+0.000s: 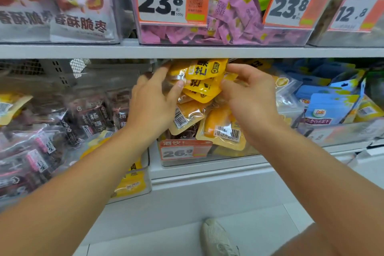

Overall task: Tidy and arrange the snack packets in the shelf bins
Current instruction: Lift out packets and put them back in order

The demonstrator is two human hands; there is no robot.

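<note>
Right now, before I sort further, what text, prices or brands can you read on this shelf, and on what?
"23.8", "500g": orange price tag on the pink-packet bin.
"23.8": second price tag, small print blurred.
"12.8": right price tag.
"香酥脆枣": white bag.
"26.": lower price tag, last digit blurred.
"Dole": blue packet.
"杨梅": dark packet.
Yellow packets between both hands: print unreadable.

Upper shelf edge point(187, 51) hangs low over heaped yellow packets point(204, 81).
</note>
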